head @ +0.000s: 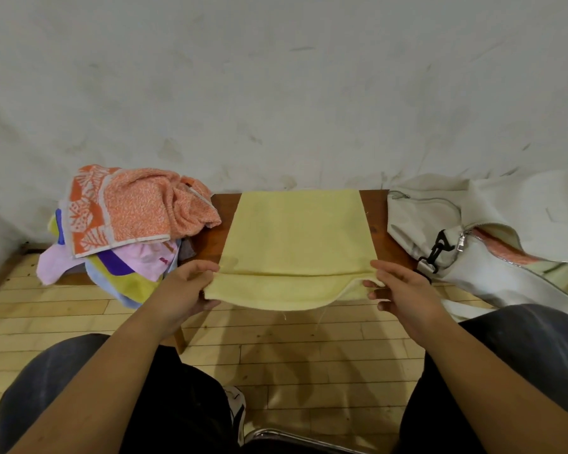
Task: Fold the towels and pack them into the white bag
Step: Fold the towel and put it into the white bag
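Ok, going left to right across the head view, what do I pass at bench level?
towel pile → left hand → yellow towel → right hand → white bag

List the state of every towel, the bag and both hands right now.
Yellow towel: spread on the wooden table, near edge hanging off.
Left hand: grips the towel's near left corner.
Right hand: pinches its near right corner.
Towel pile: unfolded, heaped, orange towel on top.
White bag: unzipped, orange cloth inside.
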